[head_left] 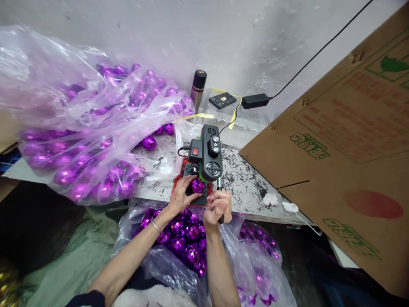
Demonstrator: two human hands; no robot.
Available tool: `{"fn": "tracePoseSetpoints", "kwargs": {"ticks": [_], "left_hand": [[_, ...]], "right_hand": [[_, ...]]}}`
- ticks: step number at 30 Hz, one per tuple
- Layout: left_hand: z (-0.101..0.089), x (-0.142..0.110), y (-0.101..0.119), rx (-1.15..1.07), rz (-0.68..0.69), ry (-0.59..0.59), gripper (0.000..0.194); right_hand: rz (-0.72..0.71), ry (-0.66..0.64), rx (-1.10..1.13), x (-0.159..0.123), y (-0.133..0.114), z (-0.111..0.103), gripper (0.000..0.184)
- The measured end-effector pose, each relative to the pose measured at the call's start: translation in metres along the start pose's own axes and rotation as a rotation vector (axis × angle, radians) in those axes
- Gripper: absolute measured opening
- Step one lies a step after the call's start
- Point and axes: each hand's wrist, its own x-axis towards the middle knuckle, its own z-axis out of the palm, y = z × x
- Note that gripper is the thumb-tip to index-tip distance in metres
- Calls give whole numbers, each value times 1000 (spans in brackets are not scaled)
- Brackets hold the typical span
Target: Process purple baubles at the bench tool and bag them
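A purple mirrored ball (pixel 197 185) sits under the head of a small black bench machine (pixel 211 153) with a red switch. My left hand (pixel 183 194) is closed round the ball's left side, thumb and fingers on its surface. My right hand (pixel 218 207) is wrapped round the black-ended lever (pixel 220 219) at the machine's right front. The machine's base rests on a red mat (pixel 177 181). Below my hands, an open plastic bag (pixel 128 226) holds many purple balls (pixel 191 232).
A large clear bag of purple balls (pixel 96 170) covers the table's left side. A cardboard box (pixel 335 162) leans in at right. A spray can (pixel 198 87), phone (pixel 223 100) and power adapter (pixel 255 101) stand behind. Black shavings (pixel 243 179) litter the white tabletop (pixel 153 194).
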Motion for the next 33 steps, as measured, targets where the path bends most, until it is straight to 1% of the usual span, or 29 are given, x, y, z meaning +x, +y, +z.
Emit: {"fn": "tracePoseSetpoints", "kwargs": {"ticks": [8,15,20,25,27,29,31,33], "left_hand": [[3,-1,-2,-16,16,24,61],[3,0,-2,-21,34,19,60],[4,1,-5,-24,50,16,60],[4,2,-5,-9,85,19,59],[5,3,-5,0,102,16,59],[5,4,-5,11,112,18,60],[5,3,-4,23,123,23,60],[1,-4,-1,37,150,42,62]], "right_hand": [[-12,29,-37,-3,3,2,40],[-21,19,21,1,2,3,43],[-13,44,38,-1,4,6,42],[-31,13,49,-7,9,7,43],[-14,41,50,-2,5,7,45],[27,68,50,10,-5,7,46],[89,59,32,27,-18,6,46],[179,25,4,43,-30,4,47]]}}
